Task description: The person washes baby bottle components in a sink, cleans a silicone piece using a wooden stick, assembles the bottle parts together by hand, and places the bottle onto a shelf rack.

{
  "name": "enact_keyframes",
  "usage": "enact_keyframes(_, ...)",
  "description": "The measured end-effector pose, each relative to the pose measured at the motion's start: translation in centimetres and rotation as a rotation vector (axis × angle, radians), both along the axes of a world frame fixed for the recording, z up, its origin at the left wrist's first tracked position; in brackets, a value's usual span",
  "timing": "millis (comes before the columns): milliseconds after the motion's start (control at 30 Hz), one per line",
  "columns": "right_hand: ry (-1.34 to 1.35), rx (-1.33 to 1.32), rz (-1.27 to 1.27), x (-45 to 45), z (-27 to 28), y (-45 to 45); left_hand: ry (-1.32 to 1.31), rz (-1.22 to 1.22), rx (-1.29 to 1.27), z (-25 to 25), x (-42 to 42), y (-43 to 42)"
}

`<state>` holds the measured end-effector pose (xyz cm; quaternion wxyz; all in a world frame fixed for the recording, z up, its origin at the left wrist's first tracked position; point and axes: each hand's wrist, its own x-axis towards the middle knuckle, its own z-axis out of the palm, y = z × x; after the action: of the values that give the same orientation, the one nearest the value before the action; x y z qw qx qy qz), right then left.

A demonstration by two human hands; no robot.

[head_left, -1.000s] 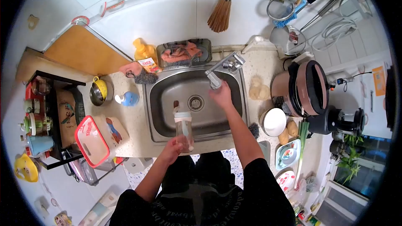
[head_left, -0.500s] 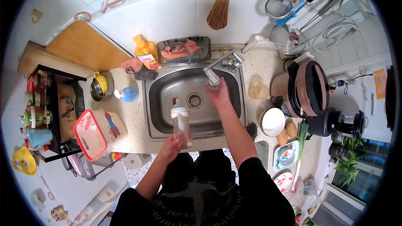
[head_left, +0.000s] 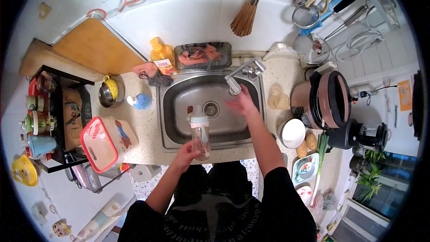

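My left hand (head_left: 187,156) is wrapped round the lower part of a clear baby bottle (head_left: 199,136) with a pale collar and a translucent tip. It holds the bottle nearly upright over the front edge of the steel sink (head_left: 179,130). Just below the faucet (head_left: 233,85) my right hand (head_left: 242,103) hangs over the basin, fingers stretched out and slightly blurred, with nothing in them. Behind the bottle, near the drain (head_left: 211,109), a small brown object (head_left: 190,109) lies on the sink floor.
Left of the sink stand a blue pump bottle (head_left: 142,101), a metal bowl (head_left: 106,95) and a red-rimmed container (head_left: 117,150). Behind it are a yellow detergent bottle (head_left: 162,56) and a cloth tray (head_left: 201,55). On the right are a white bowl (head_left: 293,133) and a rice cooker (head_left: 324,98).
My right hand has come away from the faucet head, dropping lower with its fingers opening out. The baby bottle has shifted slightly right relative to my body, still in my left hand. The view has turned slightly.
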<state>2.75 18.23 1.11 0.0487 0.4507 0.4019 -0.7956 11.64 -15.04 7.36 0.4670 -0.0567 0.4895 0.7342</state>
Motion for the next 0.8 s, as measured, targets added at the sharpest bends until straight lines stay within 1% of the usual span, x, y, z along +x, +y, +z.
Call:
enact_keyframes(67, -0.07, 0.295, 0.28, -1.0, 1.6, 2.0, 0.006, 0.002, -0.01, -0.1, 0.1, -0.1)
enact_keyframes(100, -0.045, 0.413, 0.394, -1.3, 1.6, 2.9, 0.005, 0.008, -0.019, 0.2, 0.2, -0.2)
enact_keyframes(167, 0.01, 0.646, 0.625, -2.1, 1.1, 4.4, -0.001, 0.018, -0.029, 0.9, 0.2, -0.2)
enact_keyframes(267, -0.098, 0.947, 0.876, -4.2, -0.4, 6.2, -0.008, 0.015, -0.031, 1.4, 0.5, -0.3)
enact_keyframes(367, -0.186, 0.894, 0.81, -5.4, 1.7, 5.7, -0.008, 0.011, -0.019, 1.2, 0.8, -0.8)
enact_keyframes(400, -0.154, 0.979, 0.811, -5.7, 1.4, 5.4, -0.014, 0.019, -0.01, 1.2, 0.9, -0.8)
enact_keyframes(500, -0.166, 0.919, 0.802, -5.5, 1.2, 5.6, -0.003, 0.034, -0.046, 1.7, 1.2, -0.5)
enact_keyframes(533, -0.167, 0.96, 0.755, -5.6, 0.8, 5.6, 0.005, 0.04, -0.07, 2.1, 1.2, -0.5)
enact_keyframes(600, -0.164, 1.038, 0.664, -6.1, -0.1, 5.1, -0.005, 0.029, -0.031, 3.2, 1.0, -0.4)
enact_keyframes(700, 0.18, 1.008, 0.364, -5.5, -1.1, 4.1, 0.035, 0.014, -0.031, 3.8, 0.4, -0.5)
enact_keyframes(733, 0.253, 0.8, 0.244, -5.2, -1.0, 3.6, 0.057, 0.003, -0.038, 3.9, 0.3, -0.6)
enact_keyframes(767, 0.234, 0.585, 0.213, -4.4, -0.6, 3.8, 0.101, -0.003, -0.056, 3.8, 0.1, -0.6)
enact_keyframes(800, 0.215, 0.371, 0.179, -3.3, -1.5, 4.6, 0.147, -0.011, -0.073, 3.6, -0.2, -0.7)
